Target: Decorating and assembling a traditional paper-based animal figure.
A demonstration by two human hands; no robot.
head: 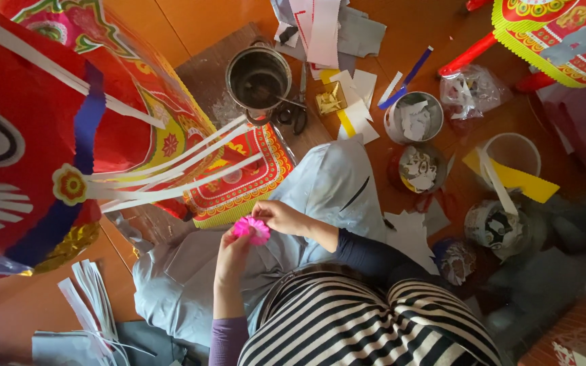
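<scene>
Pink paper flower point(251, 229): small rosette, held low in the middle of the view over grey cloth point(320, 190) on the person's lap. Left hand point(232, 254) grips it from below, fingers point(239, 238) curled and pinching its edge. Right hand point(281, 217) meets it from the side, fingers pinching the upper rim.

Surface: orange-brown wooden floor point(198, 24), with a darker worn board point(205, 74) laid on it.

Surroundings:
- Large red paper figure point(28, 135) at left, with a painted eye, blue band, gold trim and white paper strips point(171, 173) trailing toward the hands.
- Red and yellow patterned sheet point(245, 179), just beyond the flower, partly under the strips.
- Dark metal pot point(258, 78) on the board; scissors point(300, 108) just beside it.
- Gold foil piece point(330, 102) among white paper scraps point(357, 102).
- 2 tins holding white cut-outs point(415, 118) point(420, 169), right of the cloth.
- White bucket point(513, 152) with a yellow paper strip point(510, 177) across it.
- Loose white strips point(89, 298) at lower left.
- Second patterned paper object point(557, 34) on red legs, upper right.
- Striped top point(347, 325) fills the bottom edge.
</scene>
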